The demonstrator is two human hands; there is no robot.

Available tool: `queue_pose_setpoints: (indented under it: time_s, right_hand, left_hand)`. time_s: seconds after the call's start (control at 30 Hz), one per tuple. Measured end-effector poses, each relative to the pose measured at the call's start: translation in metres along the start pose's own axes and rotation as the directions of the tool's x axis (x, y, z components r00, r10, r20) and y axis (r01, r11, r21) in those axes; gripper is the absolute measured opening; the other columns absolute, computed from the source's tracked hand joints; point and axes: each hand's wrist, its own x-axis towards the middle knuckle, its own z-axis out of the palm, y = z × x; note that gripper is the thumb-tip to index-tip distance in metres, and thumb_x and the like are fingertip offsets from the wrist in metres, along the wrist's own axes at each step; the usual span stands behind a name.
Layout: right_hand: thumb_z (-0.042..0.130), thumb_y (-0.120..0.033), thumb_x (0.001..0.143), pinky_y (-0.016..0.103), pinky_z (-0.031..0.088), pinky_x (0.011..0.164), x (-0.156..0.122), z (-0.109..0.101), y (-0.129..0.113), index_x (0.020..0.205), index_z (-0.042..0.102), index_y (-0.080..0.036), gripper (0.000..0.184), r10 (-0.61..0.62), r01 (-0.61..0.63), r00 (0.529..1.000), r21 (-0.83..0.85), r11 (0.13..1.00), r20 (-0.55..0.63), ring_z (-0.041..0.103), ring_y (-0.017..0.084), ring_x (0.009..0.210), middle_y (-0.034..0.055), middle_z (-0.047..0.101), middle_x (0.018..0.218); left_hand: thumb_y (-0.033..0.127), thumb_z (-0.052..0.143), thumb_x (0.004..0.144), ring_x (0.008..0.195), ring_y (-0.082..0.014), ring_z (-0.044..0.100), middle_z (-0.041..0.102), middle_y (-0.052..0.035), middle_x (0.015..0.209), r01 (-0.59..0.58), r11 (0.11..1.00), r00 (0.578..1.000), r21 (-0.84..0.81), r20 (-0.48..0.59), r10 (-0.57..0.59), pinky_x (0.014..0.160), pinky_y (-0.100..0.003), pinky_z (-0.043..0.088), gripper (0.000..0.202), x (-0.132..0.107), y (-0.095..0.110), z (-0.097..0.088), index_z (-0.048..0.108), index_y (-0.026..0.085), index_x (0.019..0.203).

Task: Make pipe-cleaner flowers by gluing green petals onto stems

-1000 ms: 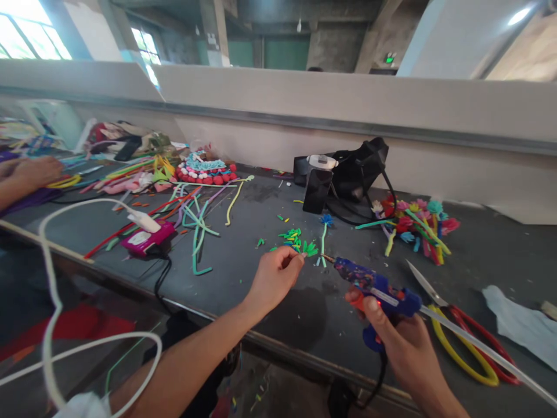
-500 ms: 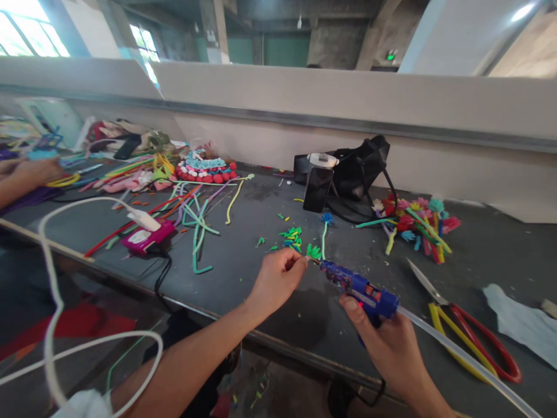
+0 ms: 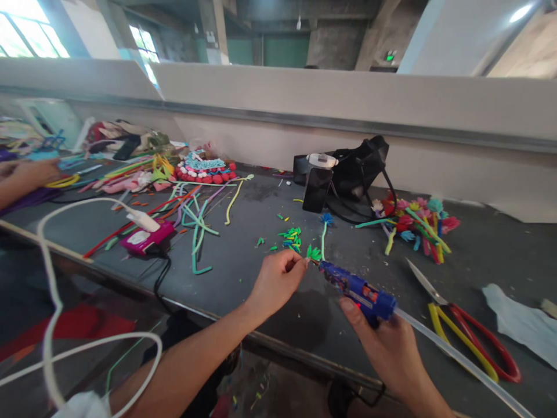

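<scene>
Over at the worktop (image 3: 256, 215), the left hand (image 3: 278, 280) is pinching a green flower (image 3: 313, 252) in a closed grip; the right hand (image 3: 385, 342) is gripping a blue glue gun (image 3: 353, 283), whose nozzle is pointing beside the flower.

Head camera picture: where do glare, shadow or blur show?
Head view: the upper-left paned window washes out; a soft shadow darkens the grey tabletop beside the left hand; the blue plastic glue gun loses fine detail at its tip.
</scene>
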Motion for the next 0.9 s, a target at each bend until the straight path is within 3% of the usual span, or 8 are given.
queue_pose_setpoints:
  time_s: [0.9]
  right_hand:
    - [0.056,-0.058,0.085,0.036,0.057,0.075,-0.0002,0.0024,0.0071,0.093,0.075,-0.021,0.043,0.012,-0.011,0.999,-0.031,0.999,0.03,0.072,0.028,0.086,0.0077,0.077,0.09]
  left_hand:
    - [0.036,0.052,0.086,0.048,-0.0096,0.038,0.044,0.0044,0.048,-0.021,0.999,1.0,0.029,0.003,0.021,0.049,-0.022,0.025,0.029,0.0014,-0.005,0.0015,0.056,0.017,0.064]
